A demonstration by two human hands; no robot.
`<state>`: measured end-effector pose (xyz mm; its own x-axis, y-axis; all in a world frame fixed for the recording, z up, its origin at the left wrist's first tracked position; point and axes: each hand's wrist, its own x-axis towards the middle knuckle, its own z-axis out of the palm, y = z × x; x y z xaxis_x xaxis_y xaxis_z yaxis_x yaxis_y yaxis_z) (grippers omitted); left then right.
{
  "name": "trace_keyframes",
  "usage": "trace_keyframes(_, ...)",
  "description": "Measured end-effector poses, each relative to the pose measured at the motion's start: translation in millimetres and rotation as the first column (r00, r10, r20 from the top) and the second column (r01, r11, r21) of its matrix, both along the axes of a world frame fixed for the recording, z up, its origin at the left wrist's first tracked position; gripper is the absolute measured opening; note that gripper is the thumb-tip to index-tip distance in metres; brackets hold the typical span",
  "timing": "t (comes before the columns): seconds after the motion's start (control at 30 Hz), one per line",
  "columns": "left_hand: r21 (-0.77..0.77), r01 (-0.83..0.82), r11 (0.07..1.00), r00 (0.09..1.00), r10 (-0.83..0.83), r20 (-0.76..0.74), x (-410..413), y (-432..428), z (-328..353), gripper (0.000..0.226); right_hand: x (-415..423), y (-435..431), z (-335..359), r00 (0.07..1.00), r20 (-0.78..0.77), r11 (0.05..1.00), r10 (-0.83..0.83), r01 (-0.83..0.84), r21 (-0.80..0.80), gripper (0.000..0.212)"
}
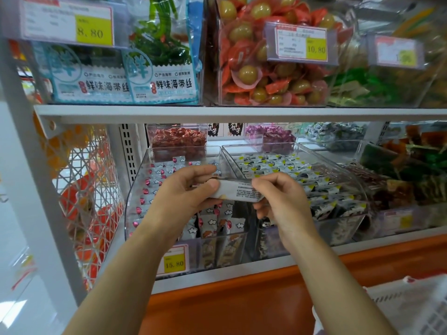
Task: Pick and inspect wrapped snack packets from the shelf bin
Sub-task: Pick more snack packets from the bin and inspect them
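A small white snack packet (238, 191) with dark printed text is held level between both hands, above the front of a clear shelf bin (135, 189). My left hand (183, 192) pinches its left end with thumb and curled fingers. Its right end is pinched by my right hand (281, 199). The bin below holds several white packets with cloud prints and pink spots (154, 180).
A second clear bin (350, 180) of black, white and yellow packets stands to the right. A yellow price tag (174, 263) reads 15.80. Upper shelf (217, 112) overhangs with seaweed bags and wrapped eggs. A white basket (416, 308) sits low right, a mesh side panel (89, 189) left.
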<state>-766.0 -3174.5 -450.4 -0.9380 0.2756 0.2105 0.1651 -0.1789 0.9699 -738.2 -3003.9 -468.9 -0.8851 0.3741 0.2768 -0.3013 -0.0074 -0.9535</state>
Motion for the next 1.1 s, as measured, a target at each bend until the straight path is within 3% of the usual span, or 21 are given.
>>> trace_keyframes(0.23, -0.158, 0.015, 0.987, 0.996, -0.028, -0.081, 6.0, 1.9, 3.7, 0.031, 1.4, 0.8, -2.6, 0.995, -0.041, 0.986, -0.095, 0.100, 0.132, 0.018)
trace_keyframes(0.43, -0.279, -0.101, 0.955, 0.993, 0.081, -0.083, 6.2, 6.1, 4.2, 0.014, 3.7, -1.4, -3.3, 0.992, -0.114, 0.971, -0.059, 0.084, 0.226, 0.021)
trace_keyframes(0.57, -0.277, -0.144, 0.950, 0.989, 0.133, -0.058, 6.7, 5.4, 5.0, 0.010, 4.5, -1.3, -2.4, 0.989, -0.142, 0.956, -0.040, 0.079, 0.282, 0.020)
trace_keyframes(0.73, -0.211, -0.057, 0.976, 0.998, 0.062, 0.019, 4.9, -6.5, 8.2, 0.015, 4.9, -0.9, -1.3, 0.991, -0.137, 0.966, 0.008, 0.028, 0.258, 0.021)
trace_keyframes(0.9, -0.208, -0.066, 0.976, 0.998, 0.067, -0.004, 2.2, -7.2, 5.2, 0.019, 4.5, -3.4, -2.3, 0.993, -0.114, 0.973, -0.010, 0.036, 0.229, 0.018)
trace_keyframes(1.0, -0.276, -0.029, 0.961, 0.998, 0.012, -0.062, 1.7, -6.4, 4.1, 0.012, 3.9, -3.9, -2.2, 0.997, -0.077, 0.990, -0.024, 0.035, 0.140, 0.017)
trace_keyframes(1.1, -0.293, -0.019, 0.956, 0.997, -0.005, -0.081, -0.9, -7.4, 2.4, 0.022, 5.4, -1.4, 0.3, 0.997, -0.016, 0.997, 0.075, -0.075, 0.018, 0.016)
